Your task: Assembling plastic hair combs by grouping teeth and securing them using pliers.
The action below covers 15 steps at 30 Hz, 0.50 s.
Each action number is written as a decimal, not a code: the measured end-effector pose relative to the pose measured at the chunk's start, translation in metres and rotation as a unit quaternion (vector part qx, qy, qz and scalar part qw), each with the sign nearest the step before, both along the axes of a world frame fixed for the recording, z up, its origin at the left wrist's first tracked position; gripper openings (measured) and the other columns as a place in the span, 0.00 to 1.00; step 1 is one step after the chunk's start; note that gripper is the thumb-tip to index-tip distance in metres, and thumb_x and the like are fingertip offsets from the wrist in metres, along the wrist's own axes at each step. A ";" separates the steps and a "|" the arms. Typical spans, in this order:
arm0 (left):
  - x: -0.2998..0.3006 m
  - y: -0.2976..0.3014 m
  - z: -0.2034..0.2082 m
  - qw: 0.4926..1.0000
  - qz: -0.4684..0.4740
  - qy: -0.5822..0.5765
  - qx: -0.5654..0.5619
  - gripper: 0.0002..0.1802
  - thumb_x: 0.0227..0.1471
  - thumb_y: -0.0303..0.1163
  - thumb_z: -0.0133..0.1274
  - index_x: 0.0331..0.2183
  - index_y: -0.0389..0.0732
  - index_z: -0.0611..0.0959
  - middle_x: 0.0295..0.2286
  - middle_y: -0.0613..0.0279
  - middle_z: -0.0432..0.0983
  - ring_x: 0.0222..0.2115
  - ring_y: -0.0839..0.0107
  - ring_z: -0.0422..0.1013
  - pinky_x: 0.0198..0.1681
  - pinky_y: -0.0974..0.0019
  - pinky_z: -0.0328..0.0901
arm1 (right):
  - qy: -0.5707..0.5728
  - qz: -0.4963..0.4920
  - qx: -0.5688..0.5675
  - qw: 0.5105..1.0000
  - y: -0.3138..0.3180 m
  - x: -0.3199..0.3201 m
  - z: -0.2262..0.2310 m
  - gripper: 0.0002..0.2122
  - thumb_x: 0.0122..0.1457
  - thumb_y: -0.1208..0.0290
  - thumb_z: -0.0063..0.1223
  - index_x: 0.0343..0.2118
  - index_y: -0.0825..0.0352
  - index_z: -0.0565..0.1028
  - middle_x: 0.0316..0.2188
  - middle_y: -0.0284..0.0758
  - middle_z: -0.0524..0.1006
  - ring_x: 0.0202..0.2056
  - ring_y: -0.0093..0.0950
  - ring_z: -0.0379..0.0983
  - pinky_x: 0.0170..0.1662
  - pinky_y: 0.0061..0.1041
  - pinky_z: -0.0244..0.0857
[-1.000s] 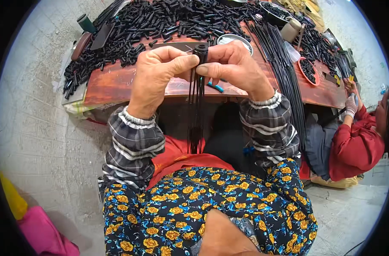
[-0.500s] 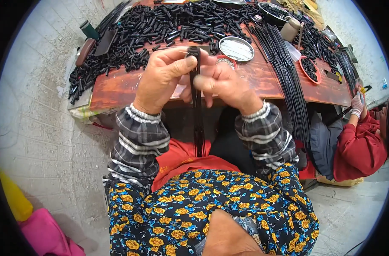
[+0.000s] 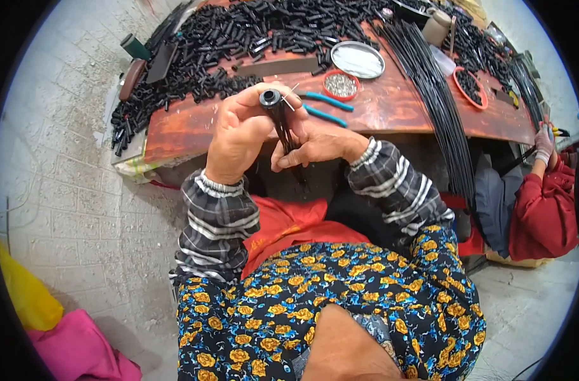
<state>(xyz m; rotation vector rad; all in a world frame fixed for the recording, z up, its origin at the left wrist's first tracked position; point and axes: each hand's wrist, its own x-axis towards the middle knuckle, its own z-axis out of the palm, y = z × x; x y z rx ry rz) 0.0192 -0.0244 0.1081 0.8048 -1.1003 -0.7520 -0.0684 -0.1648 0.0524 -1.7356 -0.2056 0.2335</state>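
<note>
The person's left hand [image 3: 235, 136] curls its thumb and fingers around the upper part of a bundle of thin black strands [image 3: 280, 124], topped by a round, hollow black cap [image 3: 270, 97]. The bundle slants down between the hands to the right hand [image 3: 316, 147], which is closed around the strands lower down, near two slim blue tool handles [image 3: 328, 101] on the reddish wooden table [image 3: 391, 114].

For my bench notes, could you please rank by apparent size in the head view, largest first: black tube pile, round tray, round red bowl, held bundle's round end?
Black tube pile
Round tray
Round red bowl
Held bundle's round end
</note>
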 end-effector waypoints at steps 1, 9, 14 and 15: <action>-0.007 -0.001 -0.004 0.995 -0.048 0.089 -0.020 0.23 0.53 0.46 0.55 0.33 0.31 0.77 0.26 0.60 0.73 0.27 0.75 0.70 0.31 0.73 0.65 | 0.025 0.033 -0.016 0.999 0.000 -0.001 -0.002 0.07 0.54 0.69 0.56 0.32 0.66 0.79 0.26 0.25 0.76 0.28 0.16 0.70 0.29 0.17 0.63; -0.011 0.002 -0.065 0.987 -0.008 0.155 -0.027 0.32 0.54 0.59 0.47 0.28 0.33 0.76 0.18 0.64 0.67 0.17 0.80 0.58 0.19 0.76 0.51 | -0.083 -0.057 -0.027 0.995 -0.017 -0.014 -0.014 0.12 0.50 0.74 0.61 0.39 0.70 0.78 0.34 0.30 0.77 0.35 0.19 0.73 0.40 0.19 0.66; -0.012 0.005 -0.072 0.977 0.076 0.196 -0.020 0.30 0.54 0.57 0.48 0.25 0.35 0.75 0.17 0.66 0.65 0.16 0.81 0.56 0.19 0.77 0.50 | -0.230 -0.197 -0.064 0.951 -0.001 -0.024 0.030 0.22 0.45 0.75 0.66 0.45 0.69 0.74 0.33 0.30 0.77 0.34 0.17 0.72 0.35 0.16 0.67; -0.015 0.006 -0.072 0.977 0.077 0.196 -0.021 0.30 0.54 0.57 0.48 0.25 0.35 0.75 0.17 0.66 0.65 0.16 0.81 0.56 0.19 0.77 0.50 | -0.282 -0.208 -0.102 0.931 0.003 -0.021 0.034 0.21 0.44 0.75 0.66 0.43 0.69 0.74 0.31 0.30 0.77 0.32 0.16 0.73 0.33 0.15 0.66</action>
